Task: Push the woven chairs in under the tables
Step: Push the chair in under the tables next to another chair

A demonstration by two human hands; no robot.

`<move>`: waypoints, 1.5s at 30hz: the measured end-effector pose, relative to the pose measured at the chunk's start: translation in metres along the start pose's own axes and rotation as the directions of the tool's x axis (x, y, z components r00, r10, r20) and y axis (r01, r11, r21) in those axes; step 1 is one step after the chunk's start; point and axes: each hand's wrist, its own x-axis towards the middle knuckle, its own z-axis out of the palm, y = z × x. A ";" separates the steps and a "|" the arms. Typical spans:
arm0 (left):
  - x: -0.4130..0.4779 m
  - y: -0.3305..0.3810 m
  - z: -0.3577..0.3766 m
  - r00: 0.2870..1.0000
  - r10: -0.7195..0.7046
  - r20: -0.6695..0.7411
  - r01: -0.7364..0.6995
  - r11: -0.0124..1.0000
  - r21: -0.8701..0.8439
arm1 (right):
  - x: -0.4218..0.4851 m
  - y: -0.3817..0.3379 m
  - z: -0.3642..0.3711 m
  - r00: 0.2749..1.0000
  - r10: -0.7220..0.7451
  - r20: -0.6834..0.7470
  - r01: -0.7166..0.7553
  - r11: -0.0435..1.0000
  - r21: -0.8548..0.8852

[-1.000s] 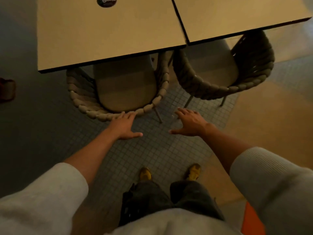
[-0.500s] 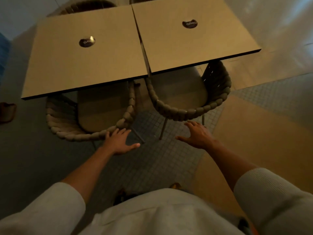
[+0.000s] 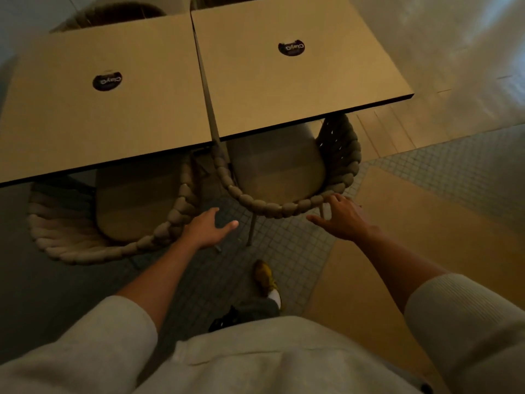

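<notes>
Two woven chairs stand partly under two square tan tables. The left chair [image 3: 85,245] sits under the left table [image 3: 71,118], its braided back rim curving toward me. The right chair [image 3: 284,207] sits under the right table [image 3: 298,89]. My left hand [image 3: 208,228] is flat and open with its fingers against the right end of the left chair's back rim. My right hand [image 3: 341,218] is open, its fingertips touching the right chair's back rim near the right side.
Each table carries a round black sticker [image 3: 107,81]. More woven chairs [image 3: 113,12] show beyond the far table edges. The floor is small grey tile with a tan strip [image 3: 397,223] on the right. My foot in a yellow shoe [image 3: 265,277] stands behind the chairs.
The view has tilted up and shifted, showing more of the tabletops. My right hand has reached forward onto the right chair's rim; my left hand stays by the left chair's rim.
</notes>
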 end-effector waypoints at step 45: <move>0.246 0.096 0.053 0.711 -0.688 -0.145 0.466 0.616 -0.635 | 0.377 0.177 0.000 0.909 0.369 0.194 -0.415 0.847 0.332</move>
